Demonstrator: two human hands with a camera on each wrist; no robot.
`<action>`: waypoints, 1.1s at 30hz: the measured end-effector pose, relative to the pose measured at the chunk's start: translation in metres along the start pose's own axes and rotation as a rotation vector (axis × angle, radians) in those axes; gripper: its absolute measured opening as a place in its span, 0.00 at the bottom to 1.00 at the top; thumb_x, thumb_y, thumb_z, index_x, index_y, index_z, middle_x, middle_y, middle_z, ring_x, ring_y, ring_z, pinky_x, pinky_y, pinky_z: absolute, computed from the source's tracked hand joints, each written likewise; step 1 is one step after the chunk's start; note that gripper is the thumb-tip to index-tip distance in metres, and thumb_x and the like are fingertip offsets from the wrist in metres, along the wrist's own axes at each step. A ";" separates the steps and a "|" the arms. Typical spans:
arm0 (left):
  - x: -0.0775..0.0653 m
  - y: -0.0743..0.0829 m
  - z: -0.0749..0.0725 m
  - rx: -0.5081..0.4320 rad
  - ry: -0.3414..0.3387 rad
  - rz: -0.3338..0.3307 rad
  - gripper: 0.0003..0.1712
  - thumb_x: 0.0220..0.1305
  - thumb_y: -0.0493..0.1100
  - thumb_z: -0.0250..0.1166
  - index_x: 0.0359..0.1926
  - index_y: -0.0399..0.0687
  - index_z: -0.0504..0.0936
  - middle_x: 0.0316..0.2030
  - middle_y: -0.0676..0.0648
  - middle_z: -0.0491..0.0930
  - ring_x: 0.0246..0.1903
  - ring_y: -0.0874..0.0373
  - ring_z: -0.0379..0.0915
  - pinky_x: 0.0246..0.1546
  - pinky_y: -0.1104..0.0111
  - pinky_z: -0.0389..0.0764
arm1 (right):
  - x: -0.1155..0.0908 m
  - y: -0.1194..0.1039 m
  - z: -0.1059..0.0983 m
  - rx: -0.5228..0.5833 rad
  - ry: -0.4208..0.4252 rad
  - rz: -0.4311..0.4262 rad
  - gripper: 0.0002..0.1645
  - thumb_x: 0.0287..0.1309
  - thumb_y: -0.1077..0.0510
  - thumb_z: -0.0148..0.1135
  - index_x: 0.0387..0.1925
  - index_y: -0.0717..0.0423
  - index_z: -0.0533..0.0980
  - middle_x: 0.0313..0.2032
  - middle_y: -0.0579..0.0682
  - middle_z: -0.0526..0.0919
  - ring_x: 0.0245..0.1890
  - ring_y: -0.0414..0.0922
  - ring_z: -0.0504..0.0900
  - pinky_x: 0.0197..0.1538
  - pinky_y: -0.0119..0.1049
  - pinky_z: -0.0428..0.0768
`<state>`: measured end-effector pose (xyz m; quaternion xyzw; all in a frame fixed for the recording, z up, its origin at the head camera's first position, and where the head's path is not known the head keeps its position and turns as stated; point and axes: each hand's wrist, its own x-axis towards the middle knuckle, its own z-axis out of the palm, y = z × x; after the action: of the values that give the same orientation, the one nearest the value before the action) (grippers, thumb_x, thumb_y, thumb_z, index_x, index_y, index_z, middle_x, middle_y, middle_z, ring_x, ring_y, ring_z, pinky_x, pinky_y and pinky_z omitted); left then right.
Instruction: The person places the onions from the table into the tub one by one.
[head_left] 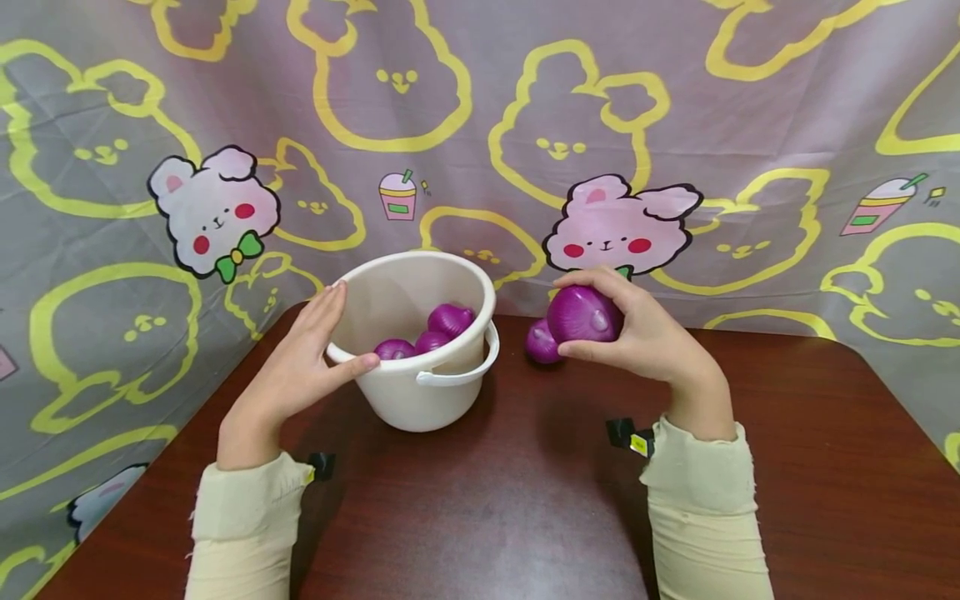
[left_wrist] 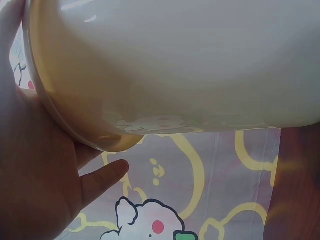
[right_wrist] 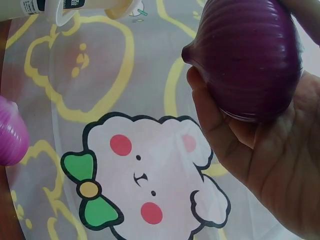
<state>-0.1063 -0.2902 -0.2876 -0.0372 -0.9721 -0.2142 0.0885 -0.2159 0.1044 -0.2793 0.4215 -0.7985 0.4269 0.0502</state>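
A white bucket [head_left: 420, 400] stands left of the table's middle, its mouth tilted towards me in the head view. Inside it lie several purple onions [head_left: 450, 319]. My left hand [head_left: 288, 358] holds the bucket's rim, thumb at the front and fingers at the left side. The left wrist view shows that hand [left_wrist: 45, 165] against the rim and the bucket's wall [left_wrist: 175, 60]. Above the table, my right hand [head_left: 637, 333] grips a large purple onion [head_left: 581, 314] between thumb and fingers. A smaller onion [head_left: 542, 342] sits just behind and left of it.
The bucket's handle [head_left: 457, 375] hangs down at its front right. A patterned curtain [head_left: 480, 167] stands upright behind the brown tabletop [head_left: 525, 517]. Small black devices [head_left: 622, 433] sit at both wrists.
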 end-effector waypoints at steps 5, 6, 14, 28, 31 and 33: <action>0.000 0.000 0.001 -0.003 -0.002 0.000 0.60 0.60 0.69 0.62 0.80 0.52 0.39 0.80 0.47 0.39 0.79 0.44 0.32 0.69 0.31 0.51 | 0.001 -0.003 0.003 0.000 0.002 -0.026 0.38 0.46 0.57 0.79 0.61 0.43 0.73 0.55 0.45 0.77 0.51 0.43 0.77 0.49 0.33 0.82; 0.001 0.000 0.001 -0.001 -0.003 0.001 0.60 0.60 0.69 0.62 0.80 0.52 0.39 0.80 0.47 0.39 0.79 0.44 0.32 0.69 0.32 0.50 | 0.001 -0.004 0.003 0.005 0.000 -0.029 0.39 0.46 0.57 0.79 0.61 0.43 0.73 0.55 0.45 0.77 0.51 0.43 0.77 0.50 0.35 0.83; 0.001 0.001 -0.001 0.004 -0.002 0.009 0.60 0.61 0.68 0.62 0.80 0.51 0.40 0.80 0.47 0.40 0.79 0.45 0.32 0.70 0.32 0.50 | 0.009 -0.012 0.014 0.055 -0.029 -0.060 0.39 0.46 0.56 0.80 0.61 0.42 0.73 0.59 0.43 0.76 0.54 0.42 0.76 0.51 0.42 0.83; -0.002 0.000 -0.001 0.011 0.004 -0.005 0.60 0.60 0.68 0.62 0.80 0.54 0.38 0.80 0.48 0.39 0.79 0.44 0.32 0.69 0.31 0.51 | 0.032 -0.029 0.046 0.151 -0.111 -0.163 0.38 0.45 0.54 0.80 0.60 0.46 0.75 0.55 0.44 0.76 0.54 0.41 0.75 0.51 0.41 0.84; -0.002 0.000 0.000 0.009 0.003 -0.002 0.59 0.60 0.68 0.62 0.80 0.53 0.39 0.80 0.48 0.40 0.79 0.44 0.32 0.69 0.31 0.51 | 0.035 -0.032 0.052 0.180 -0.119 -0.177 0.38 0.45 0.55 0.80 0.60 0.44 0.75 0.55 0.44 0.76 0.54 0.41 0.76 0.51 0.40 0.84; -0.002 0.000 0.000 0.007 0.002 0.001 0.59 0.60 0.68 0.62 0.80 0.53 0.39 0.80 0.48 0.40 0.79 0.44 0.32 0.69 0.31 0.51 | 0.037 -0.033 0.054 0.190 -0.117 -0.185 0.39 0.44 0.55 0.81 0.60 0.44 0.75 0.55 0.44 0.76 0.54 0.41 0.76 0.50 0.40 0.84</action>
<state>-0.1044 -0.2898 -0.2880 -0.0371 -0.9726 -0.2110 0.0899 -0.2010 0.0326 -0.2757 0.5204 -0.7137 0.4689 0.0027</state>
